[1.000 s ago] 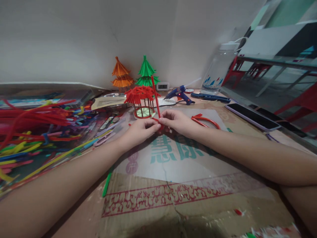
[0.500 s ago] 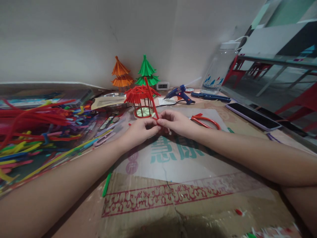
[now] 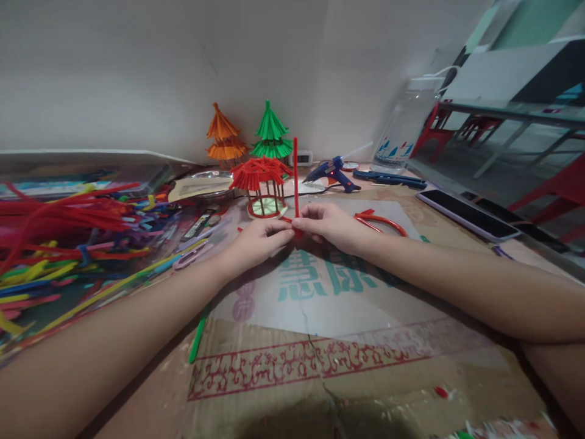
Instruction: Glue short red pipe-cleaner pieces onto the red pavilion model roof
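Observation:
My left hand and my right hand meet fingertip to fingertip over the cardboard sheet. Both pinch the lower end of a red straw, which stands nearly upright between them. Just behind the hands is a small red pavilion model made of straws, with a fringed roof and a round base. Red-handled scissors lie on the cardboard right beside my right hand.
A heap of coloured straws fills the left side. Orange and green straw towers stand by the wall. A blue glue gun, a clear jar and a phone lie to the right.
The red straw's top end swung from leaning left over the pavilion roof to standing almost vertical. Both hands stayed together at its lower end.

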A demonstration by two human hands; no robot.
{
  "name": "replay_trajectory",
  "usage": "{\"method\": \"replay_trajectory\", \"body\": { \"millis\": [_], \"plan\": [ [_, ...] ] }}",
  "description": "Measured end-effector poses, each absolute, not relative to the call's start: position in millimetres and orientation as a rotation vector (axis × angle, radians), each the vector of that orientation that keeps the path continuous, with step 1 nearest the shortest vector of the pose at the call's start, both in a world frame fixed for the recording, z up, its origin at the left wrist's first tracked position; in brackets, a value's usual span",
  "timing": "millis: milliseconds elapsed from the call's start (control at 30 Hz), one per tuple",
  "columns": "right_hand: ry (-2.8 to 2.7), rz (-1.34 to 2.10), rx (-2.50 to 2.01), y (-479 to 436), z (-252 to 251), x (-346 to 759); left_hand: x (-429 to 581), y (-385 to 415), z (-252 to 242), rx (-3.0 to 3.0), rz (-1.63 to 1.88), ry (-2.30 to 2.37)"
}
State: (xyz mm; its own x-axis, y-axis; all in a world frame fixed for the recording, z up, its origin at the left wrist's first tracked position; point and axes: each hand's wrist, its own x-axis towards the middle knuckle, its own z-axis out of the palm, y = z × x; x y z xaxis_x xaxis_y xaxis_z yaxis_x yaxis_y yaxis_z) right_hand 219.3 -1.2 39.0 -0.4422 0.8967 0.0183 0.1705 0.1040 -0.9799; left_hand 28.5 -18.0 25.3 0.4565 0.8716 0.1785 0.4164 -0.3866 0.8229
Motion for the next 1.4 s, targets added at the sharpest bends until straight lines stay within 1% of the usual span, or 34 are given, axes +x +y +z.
{"method": "replay_trajectory", "body": {
  "millis": [133,500,733,967,1400],
  "plan": [
    [-1.746,1.359,-1.064,-3.2,40.0,218.0,28.4,-17.3,24.1,1.942,0.796,1.020],
    [-1.824,1.315,-0.945,0.8,34.0,217.9,30.1,-19.6,26.1,1.946,0.804,1.078],
    [-1.809,1.309,-1.011,-2.9,38.6,216.1,30.1,-19.1,27.2,1.951,0.777,1.080],
    [-1.813,1.340,-0.961,-1.7,37.4,216.5,27.2,-14.4,23.4,1.891,0.761,0.999],
    [-1.806,1.337,-1.005,-3.8,40.0,216.2,26.3,-12.9,21.9,1.837,0.748,0.980]
  ]
}}
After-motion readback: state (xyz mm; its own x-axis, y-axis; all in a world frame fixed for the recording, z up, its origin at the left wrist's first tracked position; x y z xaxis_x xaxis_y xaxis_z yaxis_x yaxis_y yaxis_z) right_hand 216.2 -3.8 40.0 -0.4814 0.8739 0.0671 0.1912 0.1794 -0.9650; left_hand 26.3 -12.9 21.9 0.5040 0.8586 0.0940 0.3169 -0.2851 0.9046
